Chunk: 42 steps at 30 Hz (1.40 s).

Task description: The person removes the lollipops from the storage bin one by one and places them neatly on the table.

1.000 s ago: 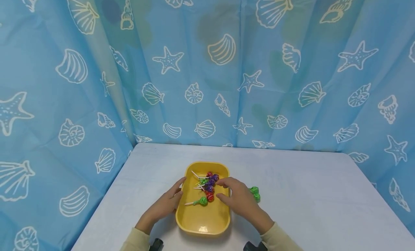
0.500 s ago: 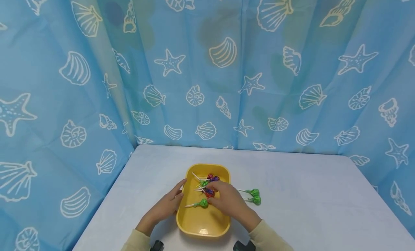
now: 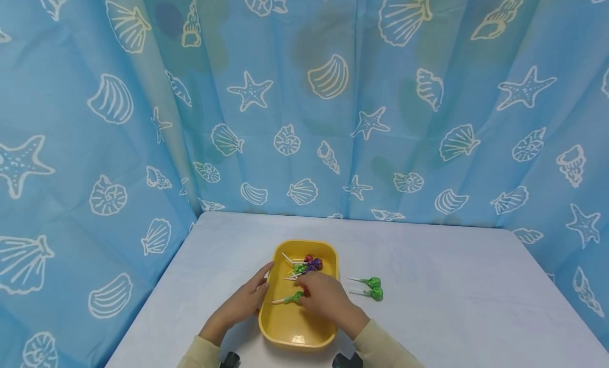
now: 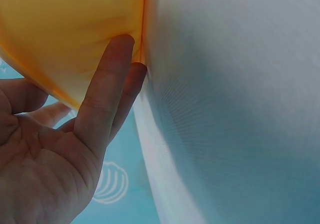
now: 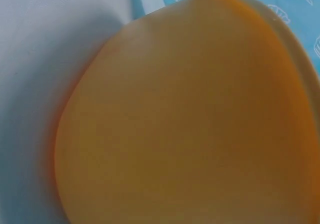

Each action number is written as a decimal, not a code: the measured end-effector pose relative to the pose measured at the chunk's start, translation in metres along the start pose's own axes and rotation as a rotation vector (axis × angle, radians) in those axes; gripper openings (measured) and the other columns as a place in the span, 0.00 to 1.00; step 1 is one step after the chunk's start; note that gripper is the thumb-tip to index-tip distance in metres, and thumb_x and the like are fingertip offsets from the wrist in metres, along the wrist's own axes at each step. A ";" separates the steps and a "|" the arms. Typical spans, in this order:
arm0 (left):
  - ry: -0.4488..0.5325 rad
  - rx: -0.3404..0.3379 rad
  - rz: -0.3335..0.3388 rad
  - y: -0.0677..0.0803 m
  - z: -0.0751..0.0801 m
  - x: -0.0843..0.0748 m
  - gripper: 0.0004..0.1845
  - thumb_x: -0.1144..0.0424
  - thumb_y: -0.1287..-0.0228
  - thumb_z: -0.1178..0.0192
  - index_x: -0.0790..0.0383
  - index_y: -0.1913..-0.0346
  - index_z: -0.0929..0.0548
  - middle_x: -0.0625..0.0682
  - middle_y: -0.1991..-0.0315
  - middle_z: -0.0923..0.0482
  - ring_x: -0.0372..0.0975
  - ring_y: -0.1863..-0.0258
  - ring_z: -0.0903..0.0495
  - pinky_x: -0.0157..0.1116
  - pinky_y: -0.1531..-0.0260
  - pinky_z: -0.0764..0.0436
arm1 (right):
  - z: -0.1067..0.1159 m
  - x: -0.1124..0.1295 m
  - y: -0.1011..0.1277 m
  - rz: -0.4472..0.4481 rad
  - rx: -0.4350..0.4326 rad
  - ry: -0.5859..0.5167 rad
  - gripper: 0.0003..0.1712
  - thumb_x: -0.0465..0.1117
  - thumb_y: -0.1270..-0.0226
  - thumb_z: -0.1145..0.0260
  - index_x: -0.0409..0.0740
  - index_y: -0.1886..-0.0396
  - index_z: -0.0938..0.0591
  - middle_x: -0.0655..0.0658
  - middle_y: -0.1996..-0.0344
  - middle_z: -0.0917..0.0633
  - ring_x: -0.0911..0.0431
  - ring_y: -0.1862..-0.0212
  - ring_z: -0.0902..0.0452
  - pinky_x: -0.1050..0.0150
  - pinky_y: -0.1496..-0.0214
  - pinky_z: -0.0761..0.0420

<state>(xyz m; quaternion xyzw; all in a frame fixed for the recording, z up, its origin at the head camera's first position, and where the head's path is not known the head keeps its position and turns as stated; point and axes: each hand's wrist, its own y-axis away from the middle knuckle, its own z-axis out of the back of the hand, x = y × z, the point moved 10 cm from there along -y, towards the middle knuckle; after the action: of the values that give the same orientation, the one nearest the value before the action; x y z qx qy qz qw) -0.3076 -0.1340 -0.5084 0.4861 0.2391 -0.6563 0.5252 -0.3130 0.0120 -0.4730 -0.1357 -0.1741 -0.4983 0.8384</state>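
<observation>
A yellow tray holds several wrapped lollipops. Purple and red lollipops lie bunched toward its far end, with sticks pointing left. A green lollipop lies nearer the middle, its head partly behind my right thumb. My right hand reaches over the tray's right side, finger and thumb apart around the green head and a red one, mostly covered. My left hand rests against the tray's left side; in the left wrist view its extended fingers touch the outer wall. The tray wall hides my right hand in the right wrist view.
Two green lollipops lie on the white tabletop just right of the tray, sticks pointing left. A blue curtain with shell prints hangs behind and beside the table.
My right hand has moved left and nearer over the tray, down to the green lollipop. The two green lollipops on the table are now uncovered. My left hand stays at the tray.
</observation>
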 end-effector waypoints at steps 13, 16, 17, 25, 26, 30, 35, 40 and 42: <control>-0.013 0.007 -0.002 -0.001 0.000 0.001 0.29 0.61 0.17 0.58 0.52 0.18 0.47 0.73 0.30 0.36 0.53 0.48 0.19 0.46 0.65 0.14 | -0.012 0.004 -0.007 0.017 0.039 0.097 0.13 0.45 0.38 0.25 0.49 0.54 0.10 0.54 0.60 0.12 0.56 0.55 0.17 0.57 0.48 0.18; -0.011 0.009 -0.006 -0.001 0.000 0.000 0.29 0.61 0.17 0.58 0.53 0.18 0.47 0.73 0.30 0.36 0.53 0.48 0.19 0.46 0.65 0.14 | -0.013 0.006 -0.008 0.031 0.033 0.122 0.13 0.45 0.38 0.24 0.50 0.54 0.10 0.54 0.60 0.12 0.55 0.56 0.18 0.57 0.48 0.19; -0.011 0.010 -0.008 -0.001 0.000 0.000 0.29 0.61 0.17 0.58 0.53 0.18 0.47 0.73 0.31 0.36 0.52 0.49 0.19 0.46 0.65 0.14 | -0.013 0.006 -0.007 0.037 0.030 0.131 0.13 0.45 0.38 0.24 0.50 0.54 0.10 0.54 0.61 0.12 0.55 0.57 0.18 0.57 0.49 0.19; -0.012 0.006 -0.007 -0.001 0.000 0.001 0.29 0.61 0.17 0.58 0.53 0.18 0.47 0.74 0.31 0.36 0.54 0.47 0.19 0.46 0.65 0.14 | -0.014 0.010 -0.005 0.074 -0.003 0.202 0.10 0.42 0.40 0.23 0.51 0.58 0.09 0.53 0.64 0.12 0.55 0.61 0.21 0.57 0.53 0.20; -0.014 0.005 -0.007 -0.002 0.000 0.001 0.29 0.61 0.17 0.58 0.53 0.18 0.47 0.73 0.31 0.36 0.54 0.47 0.19 0.46 0.65 0.14 | -0.013 0.010 -0.005 0.079 -0.010 0.215 0.10 0.42 0.41 0.23 0.51 0.59 0.09 0.54 0.65 0.12 0.55 0.62 0.21 0.57 0.55 0.20; -0.022 0.000 -0.011 -0.002 0.000 0.000 0.29 0.61 0.17 0.58 0.53 0.18 0.47 0.73 0.31 0.35 0.55 0.46 0.20 0.46 0.65 0.14 | -0.011 0.013 -0.003 0.092 -0.027 0.249 0.08 0.39 0.43 0.24 0.52 0.62 0.10 0.55 0.69 0.13 0.56 0.65 0.25 0.59 0.60 0.22; -0.027 0.001 -0.017 -0.001 0.000 -0.001 0.29 0.62 0.17 0.58 0.54 0.18 0.47 0.74 0.31 0.35 0.54 0.47 0.19 0.46 0.66 0.14 | -0.011 0.013 -0.002 0.085 -0.016 0.245 0.08 0.39 0.43 0.24 0.53 0.63 0.11 0.55 0.70 0.15 0.57 0.67 0.27 0.59 0.62 0.23; -0.018 0.008 -0.020 0.000 0.000 -0.002 0.29 0.62 0.16 0.59 0.54 0.18 0.48 0.74 0.30 0.36 0.55 0.46 0.20 0.46 0.65 0.14 | -0.012 0.008 -0.002 0.064 -0.018 0.193 0.09 0.41 0.40 0.25 0.52 0.59 0.10 0.55 0.66 0.14 0.57 0.63 0.24 0.59 0.56 0.20; -0.009 0.010 -0.022 0.000 -0.001 -0.002 0.29 0.62 0.16 0.59 0.55 0.18 0.48 0.74 0.30 0.37 0.56 0.45 0.20 0.47 0.64 0.14 | -0.010 0.007 -0.001 0.065 -0.034 0.172 0.10 0.42 0.39 0.26 0.52 0.58 0.11 0.54 0.64 0.14 0.57 0.62 0.23 0.59 0.54 0.20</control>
<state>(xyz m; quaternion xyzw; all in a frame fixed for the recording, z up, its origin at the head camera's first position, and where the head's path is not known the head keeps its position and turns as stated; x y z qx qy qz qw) -0.3071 -0.1325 -0.5067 0.4829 0.2388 -0.6655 0.5166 -0.3094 0.0015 -0.4789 -0.1122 -0.0884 -0.4837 0.8635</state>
